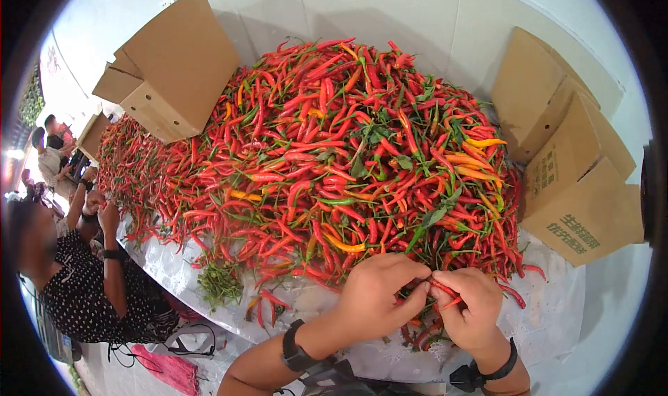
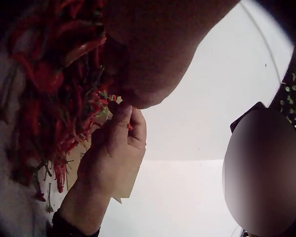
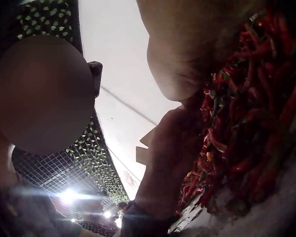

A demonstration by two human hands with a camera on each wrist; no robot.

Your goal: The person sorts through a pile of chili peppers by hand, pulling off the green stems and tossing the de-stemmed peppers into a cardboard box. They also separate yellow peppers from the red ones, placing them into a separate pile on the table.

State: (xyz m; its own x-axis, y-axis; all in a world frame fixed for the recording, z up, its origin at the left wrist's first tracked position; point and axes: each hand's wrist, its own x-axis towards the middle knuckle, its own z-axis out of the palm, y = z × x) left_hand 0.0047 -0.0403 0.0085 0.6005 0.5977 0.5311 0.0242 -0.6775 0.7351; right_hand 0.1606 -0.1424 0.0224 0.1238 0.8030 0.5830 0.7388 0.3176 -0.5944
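Both hands meet at the near edge of a big heap of red chili peppers [image 1: 327, 166]. My right hand [image 1: 472, 304] grips a red chili pepper [image 1: 445, 290] between thumb and curled fingers. Thumb and forefinger of my left hand [image 1: 383, 291] pinch at the pepper's left end, where the fingertips cover its stem. In the left wrist view a red bit of pepper [image 2: 130, 127] shows at the fingers of the right hand [image 2: 113, 153]. The right wrist view is dark; the right hand [image 3: 182, 54] looms at its top, hiding the held pepper.
Cardboard boxes stand at the heap's left [image 1: 174, 69] and right [image 1: 581, 180]. A small pile of green stems [image 1: 220, 283] lies on the white plastic-covered table [image 1: 550, 312]. Another person [image 1: 97, 278] sits along the left side, hands raised near the peppers. Some loose chilies lie near the front.
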